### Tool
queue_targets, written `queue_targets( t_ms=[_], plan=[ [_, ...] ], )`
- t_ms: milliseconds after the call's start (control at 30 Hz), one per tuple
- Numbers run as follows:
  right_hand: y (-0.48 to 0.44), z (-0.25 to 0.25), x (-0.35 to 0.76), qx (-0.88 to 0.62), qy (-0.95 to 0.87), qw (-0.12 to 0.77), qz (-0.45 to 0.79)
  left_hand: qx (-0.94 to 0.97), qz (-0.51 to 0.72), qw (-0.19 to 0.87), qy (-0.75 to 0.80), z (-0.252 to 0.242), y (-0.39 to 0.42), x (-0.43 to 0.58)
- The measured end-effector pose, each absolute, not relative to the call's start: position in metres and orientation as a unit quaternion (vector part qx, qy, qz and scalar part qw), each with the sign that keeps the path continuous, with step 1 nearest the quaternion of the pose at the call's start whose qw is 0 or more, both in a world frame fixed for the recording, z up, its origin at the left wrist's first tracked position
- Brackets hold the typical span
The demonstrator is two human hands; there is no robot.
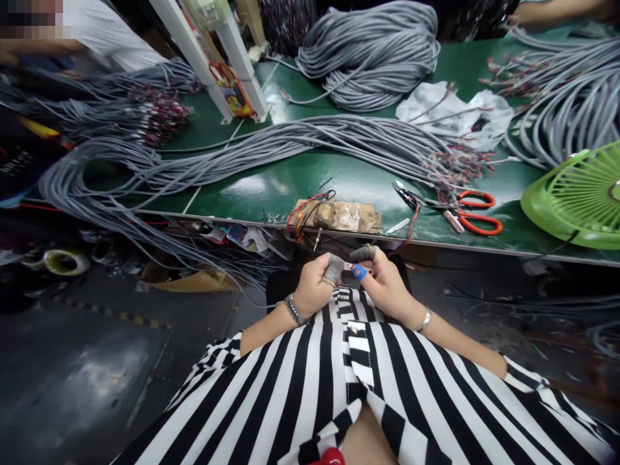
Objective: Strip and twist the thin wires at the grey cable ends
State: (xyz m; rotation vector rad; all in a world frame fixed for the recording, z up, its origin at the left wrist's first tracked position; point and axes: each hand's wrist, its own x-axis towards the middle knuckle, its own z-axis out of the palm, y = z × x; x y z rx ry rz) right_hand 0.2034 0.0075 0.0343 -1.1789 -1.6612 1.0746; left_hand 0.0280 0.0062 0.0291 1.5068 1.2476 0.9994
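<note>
My left hand (pixel 317 282), with grey covers on its fingertips, is closed in a pinch in front of my lap. Close beside it my right hand (pixel 385 282) also pinches, with blue tape on the thumb and a grey cover on the index finger. Between the fingertips shows the small pinkish wire end (pixel 347 266) of a cable; its details are too small to tell. One grey cable (pixel 259 302) runs from the hanging bundle toward my left wrist. The long bundle of grey cables (pixel 290 139) lies across the green table (pixel 252 190), its stripped ends at the right.
Beyond my hands, a taped wooden block (pixel 349 216) with wires sits at the table edge. Orange-handled scissors (pixel 477 212), small snips (pixel 405 194) and a green fan (pixel 576 197) are to the right. Behind lie a cable coil (pixel 372 55) and a plastic bag (pixel 450 110). Other people sit across.
</note>
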Motion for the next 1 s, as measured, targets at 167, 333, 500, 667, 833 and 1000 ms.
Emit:
queue_targets(
  t_ms=[167, 333, 500, 667, 833, 1000],
  plan=[
    [0.010, 0.038, 0.205, -0.503, -0.690, 0.314, 0.416, 0.615, 0.421, 0.431, 0.509, 0.023, 0.007, 0.026],
    [0.008, 0.037, 0.207, -0.471, -0.678, 0.316, 0.468, 0.667, 0.422, 0.408, 0.460, 0.024, 0.010, 0.023],
    [0.012, 0.050, 0.217, -0.462, -0.760, 0.227, 0.398, 0.681, 0.415, 0.415, 0.439, 0.030, 0.009, 0.024],
    [0.020, 0.069, 0.221, -0.453, -0.826, 0.147, 0.302, 0.703, 0.385, 0.416, 0.429, 0.032, 0.009, 0.025],
    [0.026, 0.068, 0.222, -0.463, -0.815, 0.158, 0.311, 0.710, 0.367, 0.410, 0.440, 0.034, 0.015, 0.025],
    [0.027, 0.059, 0.226, -0.446, -0.760, 0.245, 0.404, 0.585, 0.383, 0.591, 0.401, 0.021, 0.021, 0.031]
  ],
)
